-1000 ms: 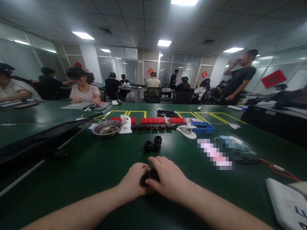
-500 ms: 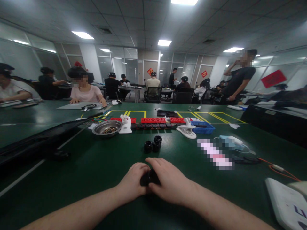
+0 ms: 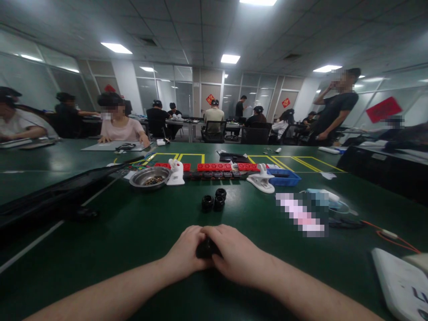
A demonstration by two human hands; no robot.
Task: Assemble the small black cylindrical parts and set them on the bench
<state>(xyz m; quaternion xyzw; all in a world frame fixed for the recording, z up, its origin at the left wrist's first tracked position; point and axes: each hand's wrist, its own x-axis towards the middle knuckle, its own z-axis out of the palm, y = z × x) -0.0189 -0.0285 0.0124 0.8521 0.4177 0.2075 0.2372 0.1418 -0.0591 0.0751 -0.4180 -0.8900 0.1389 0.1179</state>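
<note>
Low in the middle of the view, my left hand is closed round the left side of a black rounded part. My right hand wraps the same part from the right, its fingers lying over the top and reaching my left fingers. Most of the part is covered, so its full shape cannot be made out. Just beyond my hands stand three short black round wheel-like pieces, grouped close together on the green table.
Farther back are a metal bowl of small brass-coloured pieces, white clamps, a row of red blocks and a blue tray. A long black panel lies left, a white device right. A co-worker sits opposite.
My right fingers have come down and curled further over the black part, and the right thumb has shifted slightly right. My left hand has hardly moved. The three round pieces stay put.
</note>
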